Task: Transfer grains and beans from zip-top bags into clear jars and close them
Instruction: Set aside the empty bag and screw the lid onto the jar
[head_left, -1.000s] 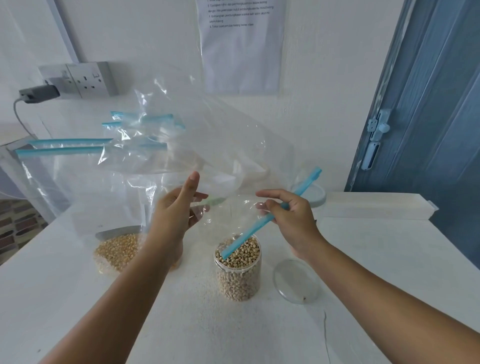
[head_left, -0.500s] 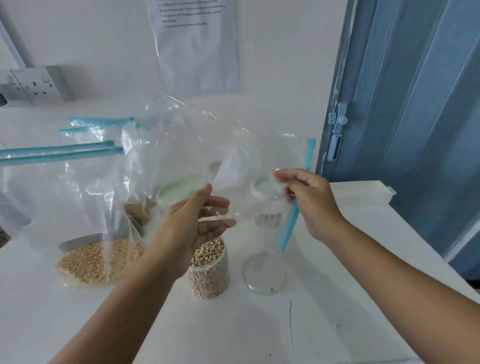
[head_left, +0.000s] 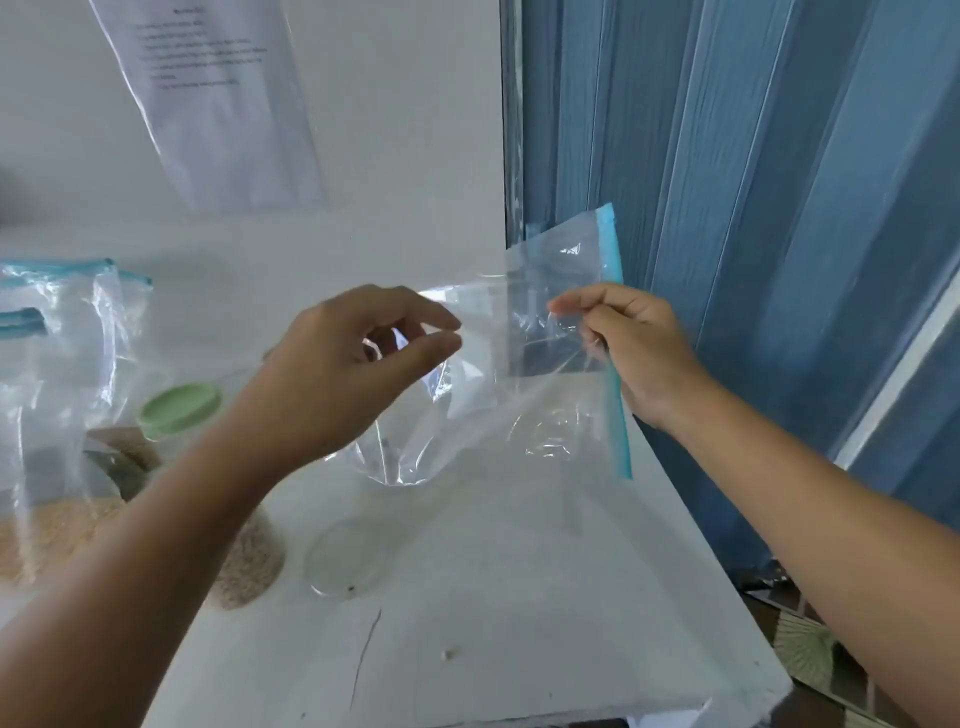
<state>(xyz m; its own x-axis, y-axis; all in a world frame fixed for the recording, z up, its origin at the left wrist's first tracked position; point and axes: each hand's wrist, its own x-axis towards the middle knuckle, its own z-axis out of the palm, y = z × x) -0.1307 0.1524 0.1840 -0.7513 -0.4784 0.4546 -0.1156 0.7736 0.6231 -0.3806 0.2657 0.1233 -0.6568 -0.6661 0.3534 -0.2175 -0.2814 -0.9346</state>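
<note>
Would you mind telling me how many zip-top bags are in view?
3: an empty bag held up between both hands, and two standing bags at far left, one front, one behind. More may lie off-frame.

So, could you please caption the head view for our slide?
Both hands, left hand and right hand, hold an empty zip-top bag above the white table.

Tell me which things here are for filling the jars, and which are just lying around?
For the job:
empty bag, pinched by left hand and right hand
filled jar
clear lid
grain bags
green lid

Just there:
paper on wall
blue door
stray bean
</note>
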